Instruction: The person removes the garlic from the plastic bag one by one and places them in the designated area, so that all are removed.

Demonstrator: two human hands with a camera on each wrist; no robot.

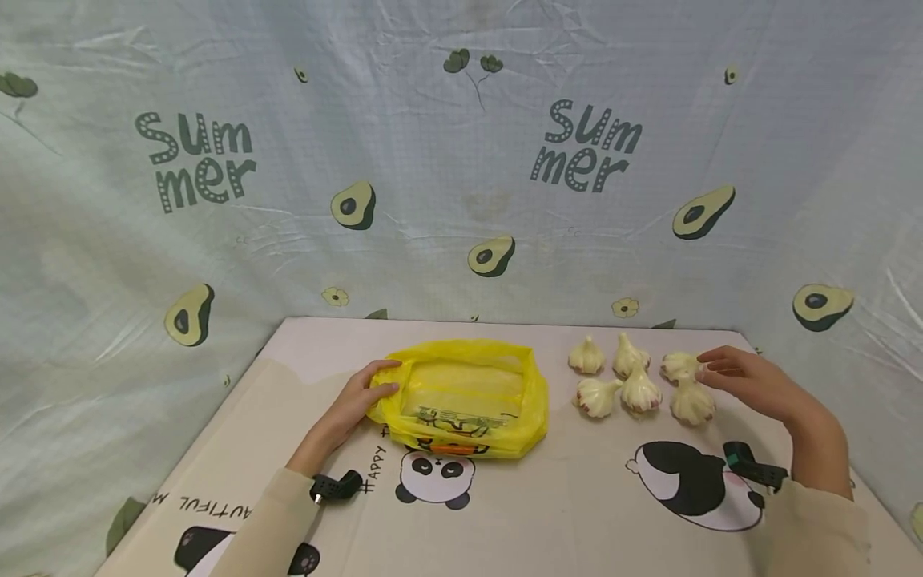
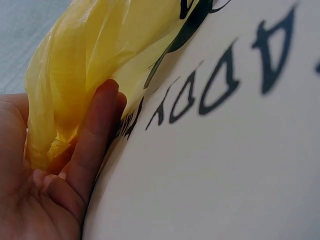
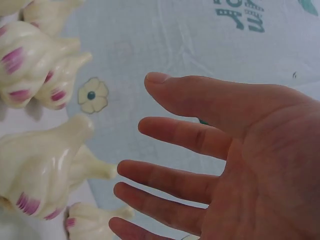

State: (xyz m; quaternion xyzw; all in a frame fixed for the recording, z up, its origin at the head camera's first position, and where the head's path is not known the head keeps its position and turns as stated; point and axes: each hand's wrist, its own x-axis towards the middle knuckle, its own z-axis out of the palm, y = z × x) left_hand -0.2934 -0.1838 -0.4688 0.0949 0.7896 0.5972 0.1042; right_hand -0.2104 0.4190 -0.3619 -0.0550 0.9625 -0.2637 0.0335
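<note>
A yellow plastic bag lies on the table with its mouth spread wide. At its left side my left hand holds the rim, the thin plastic running between thumb and fingers in the left wrist view. Several white garlic bulbs with purple streaks sit to the right of the bag. My right hand hovers at the right end of the group, close by the rearmost right garlic bulb. Spread fingers with nothing between them show in the right wrist view, beside a nearby garlic bulb.
The table has a pale cover printed with pandas and lettering. Behind it and along both sides hangs a light curtain with avocado and "summer" prints. A dark wrist camera is strapped to my left wrist.
</note>
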